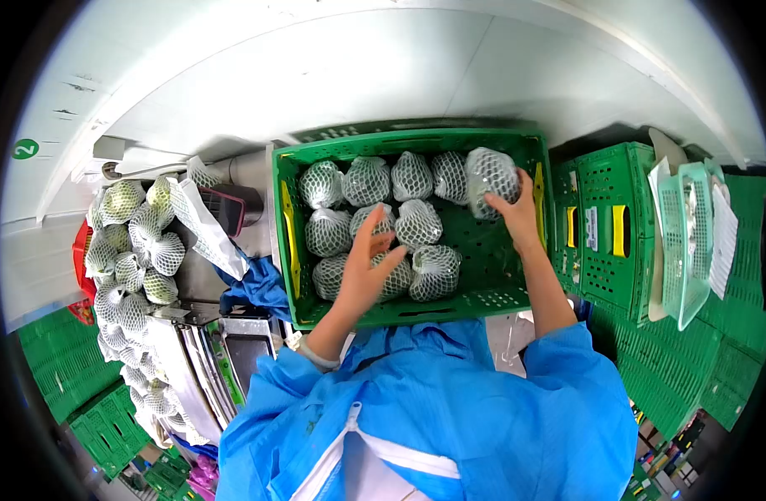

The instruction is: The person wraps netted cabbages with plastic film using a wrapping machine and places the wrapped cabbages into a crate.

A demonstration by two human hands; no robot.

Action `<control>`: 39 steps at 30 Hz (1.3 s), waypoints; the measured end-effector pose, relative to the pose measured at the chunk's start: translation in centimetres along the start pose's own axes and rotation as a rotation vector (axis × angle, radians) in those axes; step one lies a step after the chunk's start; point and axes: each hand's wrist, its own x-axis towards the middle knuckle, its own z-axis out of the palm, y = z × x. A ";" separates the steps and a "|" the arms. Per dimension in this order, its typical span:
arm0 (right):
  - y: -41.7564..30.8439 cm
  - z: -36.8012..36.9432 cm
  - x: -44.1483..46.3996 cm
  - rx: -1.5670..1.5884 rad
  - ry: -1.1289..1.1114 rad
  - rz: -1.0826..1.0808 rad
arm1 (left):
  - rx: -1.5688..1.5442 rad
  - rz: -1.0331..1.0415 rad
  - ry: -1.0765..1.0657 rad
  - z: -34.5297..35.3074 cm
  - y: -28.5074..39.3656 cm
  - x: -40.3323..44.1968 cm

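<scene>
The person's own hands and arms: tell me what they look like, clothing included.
The left hand and right hand wear no gloves. The sleeves are loose and bright blue, leaving the lower forearms bare. A pale band shows by the left sleeve's end; cuff or bracelet, I cannot tell.

"What's ahead of you?"
"A white wall (358,71), rising beyond my tabletop's (251,173) far edge, brightly lit, with a thin seam (471,65) running up it."
"And to the left?"
"Past the far left corner I see dark scuffs (81,87) on the wall, then a round green sticker (25,149) reading 2."
"Lower down?"
"Green crates (53,359) past the left edge; past the right edge, more crates (667,359), stacked."
"The tabletop?"
"Grey."
</scene>
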 end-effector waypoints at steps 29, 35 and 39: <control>-13.5 27.3 -19.4 -0.395 -0.683 -1.327 | 0.244 -0.214 2.171 -35.3 -14.4 -58.8; -18.3 33.3 -31.9 -0.275 -1.003 -1.510 | 0.712 -0.702 1.875 -41.9 -20.8 -69.7; -18.4 35.5 -37.8 -0.257 -1.200 -1.543 | 0.708 -0.812 1.625 -48.2 -23.9 -71.5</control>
